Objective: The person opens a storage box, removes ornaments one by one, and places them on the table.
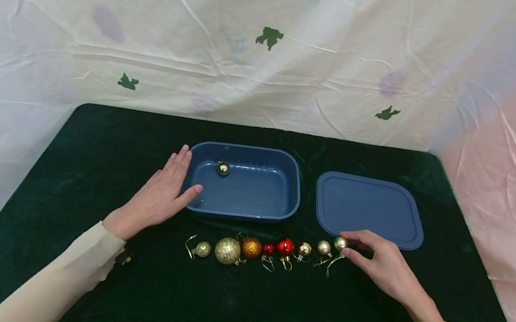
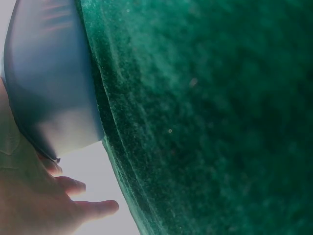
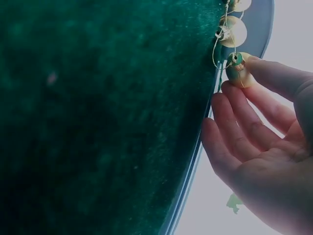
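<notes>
My left hand (image 1: 159,190) rests against the left side of a blue plastic box (image 1: 236,215), fingers straight and thumb over the rim. Inside the box lies one small gold bauble (image 1: 223,168). In front of it runs a row of Christmas baubles on the cloth: a glittery silver-gold one (image 1: 202,249), a large gold one (image 1: 228,251), an orange one (image 1: 251,247), two red ones (image 1: 285,246) and more small gold ones (image 1: 323,248). At the row's right end my right hand (image 1: 385,265) pinches a small gold bauble (image 3: 238,71) between thumb and index finger, its string hanging down.
The blue lid (image 1: 369,207) lies flat to the right of the box, close behind my right hand. Dark green velvet cloth (image 1: 234,309) covers the table. A pale patterned curtain (image 1: 260,82) hangs along the table's back and sides.
</notes>
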